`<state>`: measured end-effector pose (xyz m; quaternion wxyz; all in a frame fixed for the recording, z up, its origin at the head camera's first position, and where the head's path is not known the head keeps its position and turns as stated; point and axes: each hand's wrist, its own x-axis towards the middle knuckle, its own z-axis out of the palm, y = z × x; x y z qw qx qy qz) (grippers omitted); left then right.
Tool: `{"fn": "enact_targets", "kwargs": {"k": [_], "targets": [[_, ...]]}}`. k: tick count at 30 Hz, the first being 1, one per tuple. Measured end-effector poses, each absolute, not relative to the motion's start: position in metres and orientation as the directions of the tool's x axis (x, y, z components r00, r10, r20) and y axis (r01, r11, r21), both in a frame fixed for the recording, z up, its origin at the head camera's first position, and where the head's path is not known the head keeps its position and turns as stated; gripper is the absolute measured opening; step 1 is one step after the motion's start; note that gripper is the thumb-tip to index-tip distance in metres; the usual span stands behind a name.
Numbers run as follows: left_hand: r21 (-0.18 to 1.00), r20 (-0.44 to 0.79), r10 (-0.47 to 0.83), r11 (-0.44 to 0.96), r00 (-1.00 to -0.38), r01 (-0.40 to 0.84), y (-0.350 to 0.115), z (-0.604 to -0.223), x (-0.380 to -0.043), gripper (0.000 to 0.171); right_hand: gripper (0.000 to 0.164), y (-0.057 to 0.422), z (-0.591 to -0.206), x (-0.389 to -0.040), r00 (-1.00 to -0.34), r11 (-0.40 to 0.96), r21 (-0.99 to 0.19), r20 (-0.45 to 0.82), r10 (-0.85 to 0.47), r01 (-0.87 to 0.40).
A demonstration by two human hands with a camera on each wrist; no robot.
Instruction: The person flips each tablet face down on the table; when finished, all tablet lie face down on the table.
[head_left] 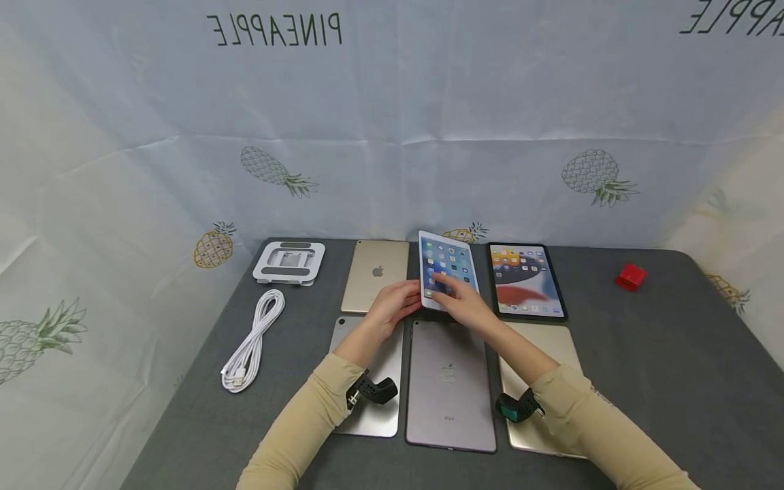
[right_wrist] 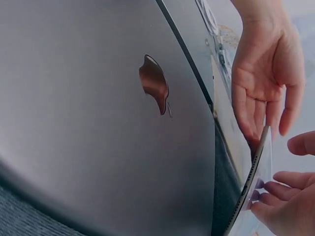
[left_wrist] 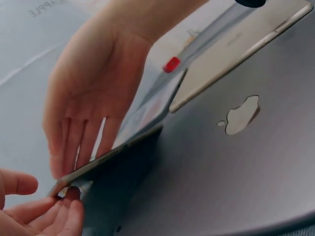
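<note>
Pineapple-printed cloth (head_left: 465, 95), creased, hangs behind the dark grey desk (head_left: 667, 354). At the back, a white tablet (head_left: 445, 253) tilts between a gold tablet (head_left: 373, 272) and a black-rimmed one (head_left: 525, 280). I see the left hand (head_left: 392, 303) with fingers behind its edge, thumb apart; the right hand's (head_left: 464, 306) fingers touch the glossy screen, thumb apart too. If that thin, smooth edge slipped, it could scrape the grey tablet's (head_left: 450, 395) flat metal back.

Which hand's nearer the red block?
Right. The right hand is at the front of the white-framed tablet, left of the red block, with the black-framed tablet between. The left hand is farther left, at the white-framed tablet's left edge.
</note>
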<state>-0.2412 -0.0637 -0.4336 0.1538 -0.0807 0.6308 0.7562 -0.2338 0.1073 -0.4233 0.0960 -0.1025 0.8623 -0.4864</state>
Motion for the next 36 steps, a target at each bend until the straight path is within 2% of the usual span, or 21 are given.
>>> {"fn": "enact_targets", "kwargs": {"k": [16, 26, 36], "targets": [[0.965, -0.215, 0.107, -0.127, -0.971, -0.228, -0.060, -0.415, -0.234, 0.044, 0.054, 0.104, -0.415, -0.234, -0.969, 0.415, -0.906, -0.022, -0.244, -0.084], [0.981, -0.167, 0.085, -0.085, -0.982, -0.174, -0.059, -0.403, -0.230, 0.045, 0.053, 0.100, -0.411, -0.233, -0.972, 0.361, -0.923, 0.048, -0.228, -0.131], [0.991, -0.117, 0.082, -0.056, -0.990, -0.122, -0.056, -0.389, -0.225, 0.046, 0.052, 0.095, -0.410, -0.232, -0.973, 0.185, -0.973, 0.095, -0.211, -0.135]]}}
